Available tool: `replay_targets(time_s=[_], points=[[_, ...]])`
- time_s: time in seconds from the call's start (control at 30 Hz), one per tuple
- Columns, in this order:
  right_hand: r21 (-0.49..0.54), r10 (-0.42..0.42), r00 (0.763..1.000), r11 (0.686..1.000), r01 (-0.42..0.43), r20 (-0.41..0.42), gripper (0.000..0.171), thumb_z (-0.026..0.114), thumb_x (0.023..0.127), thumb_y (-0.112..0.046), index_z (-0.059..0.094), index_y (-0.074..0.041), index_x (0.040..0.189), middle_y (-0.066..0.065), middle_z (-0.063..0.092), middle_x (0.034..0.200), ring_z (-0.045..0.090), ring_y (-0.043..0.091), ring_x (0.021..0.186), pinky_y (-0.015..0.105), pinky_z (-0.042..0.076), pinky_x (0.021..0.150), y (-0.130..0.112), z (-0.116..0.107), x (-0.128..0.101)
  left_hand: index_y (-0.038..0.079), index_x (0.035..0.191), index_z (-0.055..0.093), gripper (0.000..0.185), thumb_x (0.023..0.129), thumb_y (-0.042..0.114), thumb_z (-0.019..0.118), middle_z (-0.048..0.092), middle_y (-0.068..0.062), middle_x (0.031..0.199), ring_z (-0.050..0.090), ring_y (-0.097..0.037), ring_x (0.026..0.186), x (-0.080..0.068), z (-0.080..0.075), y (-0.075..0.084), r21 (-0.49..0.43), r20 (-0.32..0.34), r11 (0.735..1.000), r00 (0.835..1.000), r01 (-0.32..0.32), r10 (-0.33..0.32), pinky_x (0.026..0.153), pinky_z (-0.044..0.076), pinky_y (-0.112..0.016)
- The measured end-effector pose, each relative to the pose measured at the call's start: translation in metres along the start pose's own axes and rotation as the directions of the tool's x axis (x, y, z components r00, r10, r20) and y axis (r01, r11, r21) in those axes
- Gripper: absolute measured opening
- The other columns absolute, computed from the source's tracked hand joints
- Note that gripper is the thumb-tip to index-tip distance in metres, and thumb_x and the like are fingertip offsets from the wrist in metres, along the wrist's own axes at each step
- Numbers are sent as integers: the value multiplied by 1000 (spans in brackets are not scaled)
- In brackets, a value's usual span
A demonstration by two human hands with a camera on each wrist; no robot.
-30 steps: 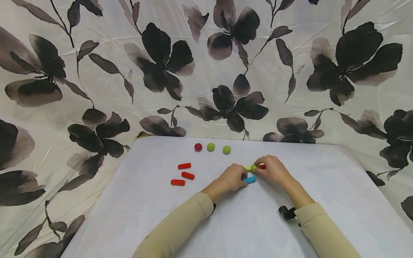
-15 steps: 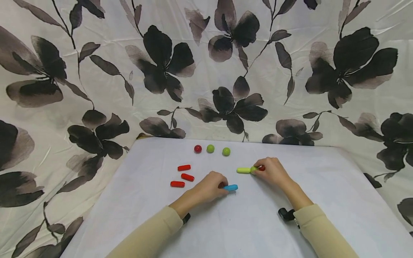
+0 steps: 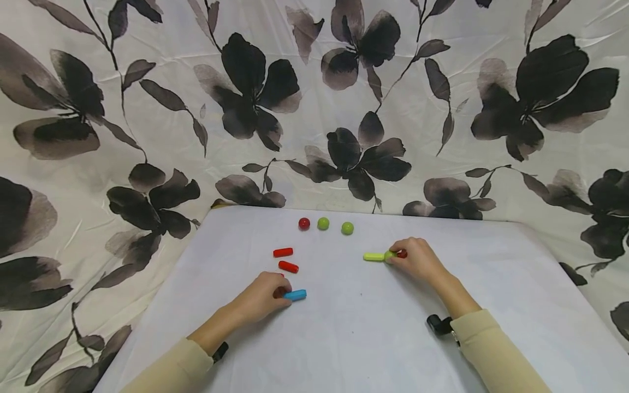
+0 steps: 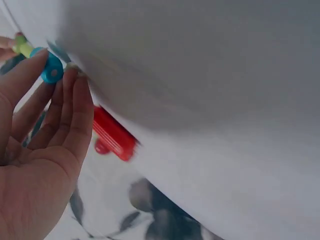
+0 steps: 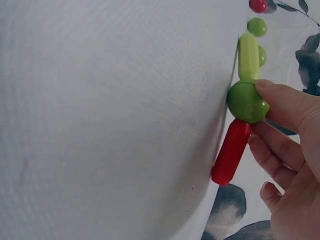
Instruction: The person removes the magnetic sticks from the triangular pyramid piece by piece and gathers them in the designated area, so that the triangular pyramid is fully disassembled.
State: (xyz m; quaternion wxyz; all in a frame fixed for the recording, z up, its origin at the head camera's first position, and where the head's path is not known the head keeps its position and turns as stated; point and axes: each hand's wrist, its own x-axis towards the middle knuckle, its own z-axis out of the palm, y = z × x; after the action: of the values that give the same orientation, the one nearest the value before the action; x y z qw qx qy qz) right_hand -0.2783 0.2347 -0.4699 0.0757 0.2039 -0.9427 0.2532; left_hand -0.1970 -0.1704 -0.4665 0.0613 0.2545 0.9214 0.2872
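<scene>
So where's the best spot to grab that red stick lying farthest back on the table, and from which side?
Probably pinch the red stick across its middle, coming from above. It lies flat on the table, a short rounded bar set left to right, so finger and thumb fit its long sides. The left hand is nearer it.
</scene>
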Motion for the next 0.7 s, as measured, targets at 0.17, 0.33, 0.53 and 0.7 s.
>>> replay_targets(time_s=[0.17,0.33,0.53,0.7], points=[[15,-1,1000,1000,1,1,23,84,84,-15,79,-2,103,11,77,98,67,22,85,46,54,80,2,0,0,9,100,75,14,87,8,81,64,8,85,56,-12,80,-10,-10,-15,13,-16,998,998,62,-62,73,50,-26],[34,10,1000,999,-10,20,24,84,85,-15,79,-2,104,10,76,99,65,22,86,46,53,81,3,3,2,8,100,74,15,87,9,81,60,9,81,53,-13,79,-16,-17,-20,43,-18,993,994,107,-106,70,48,-27],[61,39,998,997,-42,54,25,84,85,-18,79,-4,105,8,75,99,60,21,86,42,50,80,3,2,4,6,109,72,32,83,14,86,61,2,88,55,-14,80,-14,-17,-5,132,-65,981,989,141,-133,73,52,-30],[85,52,997,995,-57,65,24,85,85,-16,79,-4,104,8,75,100,60,23,91,45,50,83,5,-4,6,3,123,69,46,84,22,86,66,-9,113,63,-21,96,11,-7,36,192,-106,977,992,90,-71,87,57,-39]])
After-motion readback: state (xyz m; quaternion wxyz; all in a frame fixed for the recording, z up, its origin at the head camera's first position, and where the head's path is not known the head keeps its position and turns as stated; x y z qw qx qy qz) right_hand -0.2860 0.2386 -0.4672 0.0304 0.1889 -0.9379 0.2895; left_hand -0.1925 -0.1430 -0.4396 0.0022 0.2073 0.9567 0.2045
